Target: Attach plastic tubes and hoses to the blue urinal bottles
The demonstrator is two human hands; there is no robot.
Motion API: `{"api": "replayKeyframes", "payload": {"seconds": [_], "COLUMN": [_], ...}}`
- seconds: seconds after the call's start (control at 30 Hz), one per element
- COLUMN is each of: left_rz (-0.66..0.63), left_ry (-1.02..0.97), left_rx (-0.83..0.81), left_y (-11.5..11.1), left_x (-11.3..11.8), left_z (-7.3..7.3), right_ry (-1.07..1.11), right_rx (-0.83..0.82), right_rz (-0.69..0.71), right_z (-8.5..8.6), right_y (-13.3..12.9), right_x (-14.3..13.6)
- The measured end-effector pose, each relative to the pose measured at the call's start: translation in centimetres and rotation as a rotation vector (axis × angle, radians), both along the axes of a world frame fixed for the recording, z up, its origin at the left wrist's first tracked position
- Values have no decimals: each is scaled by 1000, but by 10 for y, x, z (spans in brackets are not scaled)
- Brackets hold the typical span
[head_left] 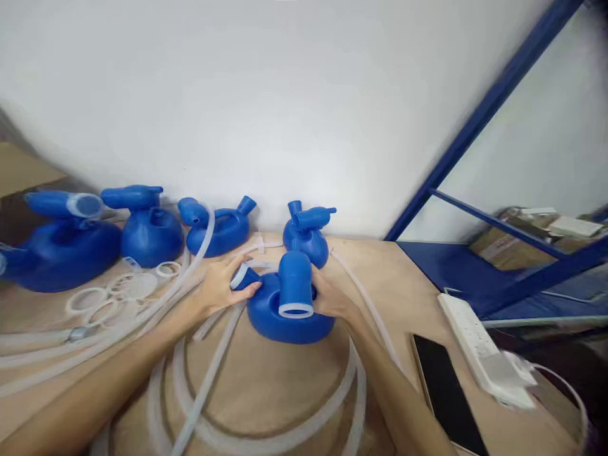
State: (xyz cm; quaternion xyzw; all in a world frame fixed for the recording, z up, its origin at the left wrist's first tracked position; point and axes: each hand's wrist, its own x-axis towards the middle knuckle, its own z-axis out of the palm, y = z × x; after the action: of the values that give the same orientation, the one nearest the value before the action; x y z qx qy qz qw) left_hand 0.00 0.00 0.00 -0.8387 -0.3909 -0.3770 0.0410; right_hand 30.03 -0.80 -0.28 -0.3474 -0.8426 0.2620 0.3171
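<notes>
A blue plastic urinal bottle (292, 329) rests on the brown tabletop in front of me. On top of it lies a blue cup-shaped funnel (295, 282), its white-rimmed mouth towards me. My left hand (223, 285) has its fingers and thumb around the bottle's slanted neck, which has a whitish rim (239, 276). At the other side my right hand (327, 294) closes on the bottle beside the funnel; its fingertips are partly hidden behind the funnel. Clear plastic hoses (209, 380) run under and around the bottle.
Several similar blue bottles (223, 231) stand along the white wall, one (306, 244) directly behind mine. White rings (88, 301) lie at left. To the right are a black phone (446, 392), a white power strip (475, 342) and a blue metal frame (475, 133).
</notes>
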Motion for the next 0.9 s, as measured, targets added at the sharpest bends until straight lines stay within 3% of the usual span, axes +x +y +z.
{"api": "replayKeyframes", "payload": {"seconds": [0.13, 0.33, 0.47, 0.6, 0.8, 0.9], "left_rz": [-1, -46, -76, -47, -78, -114], "left_ry": [4, 127, 111, 105, 241, 157], "left_rx": [-19, -189, -237, -185, -182, -87], "left_y": [-1, -4, -4, -4, -14, -15], "left_x": [0, 1, 0, 0, 8, 14], "left_z": [0, 23, 26, 26, 43, 37], "right_ry": [-13, -57, -44, -18, -19, -47], "right_rx": [-7, 2, -19, -39, -38, -56], "right_rz": [-25, -20, -14, -18, 34, 51], "right_z": [0, 8, 8, 3, -2, -3], "right_y": [-3, -4, -4, -2, 5, 6], "right_x": [-2, -2, 0, 4, 7, 10]}}
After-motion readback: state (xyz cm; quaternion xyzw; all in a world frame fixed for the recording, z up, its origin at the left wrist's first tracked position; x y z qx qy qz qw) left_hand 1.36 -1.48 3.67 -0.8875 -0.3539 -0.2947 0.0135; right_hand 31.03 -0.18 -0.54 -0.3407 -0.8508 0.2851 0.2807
